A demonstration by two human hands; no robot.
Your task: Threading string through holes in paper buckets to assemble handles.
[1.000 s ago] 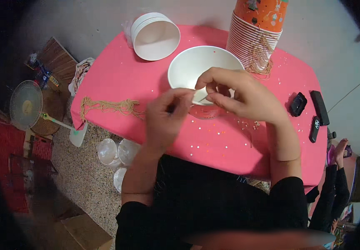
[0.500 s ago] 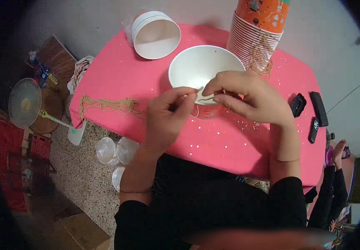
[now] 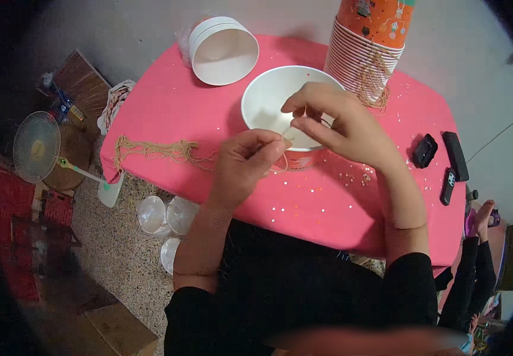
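Two hands busy with string over a white bowl

The left hand [image 3: 241, 163] has its thumb and first finger pinched together on a thin string [image 3: 285, 161]. A bit of the string hangs in a loop below the fingertips. This hand points away from the body, with its back turned mostly to the left.

The right hand [image 3: 342, 121] has a small gap between its thumb and first finger, and its other fingers are curled in. A bit of string shows beside them, but I cannot tell if they grip it. This hand bends in toward the left one, and its wrist is bent.

The string is near the front edge of a big white bowl [image 3: 292, 80], just under the hands. The bowl sits on a table with a pink cloth [image 3: 339, 228]. Tiny beads [image 3: 354, 177] lie to the right of the bowl. A messy bunch of tan string [image 3: 173, 151] lies on the left.

Farther back, a white tub [image 3: 224, 56] lies on its side. A tall stack of tubs [image 3: 363, 59] stands at the back right, with more string hanging on it. A black phone [image 3: 448, 185] is by the right edge.
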